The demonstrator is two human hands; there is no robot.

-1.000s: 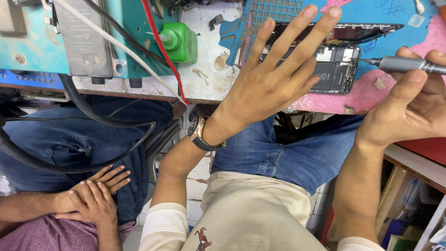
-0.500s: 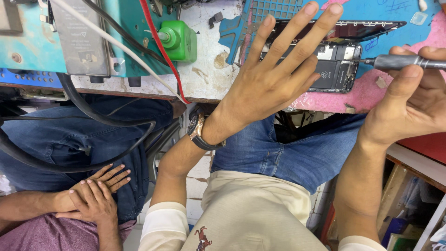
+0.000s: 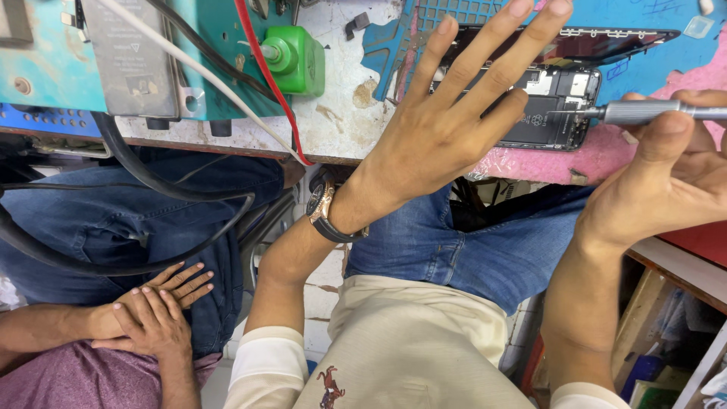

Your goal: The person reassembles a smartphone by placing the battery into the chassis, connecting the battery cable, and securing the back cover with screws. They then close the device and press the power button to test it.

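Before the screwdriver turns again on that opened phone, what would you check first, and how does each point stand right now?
1. Left hand steadies the opened phone: ok, fingers spread across it.
2. Right hand grips the screwdriver: ok.
3. Tip seated in a screw: cannot tell, too small.
4. Phone lies on the pink mat: ok.
5. Red cable apart from the phone: ok.
6. Other person's hands away from the bench: ok, folded in their lap.

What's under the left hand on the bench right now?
The left hand lies spread over the opened phone, hiding its left part. Uncovered: battery, boards, screwdriver tip.
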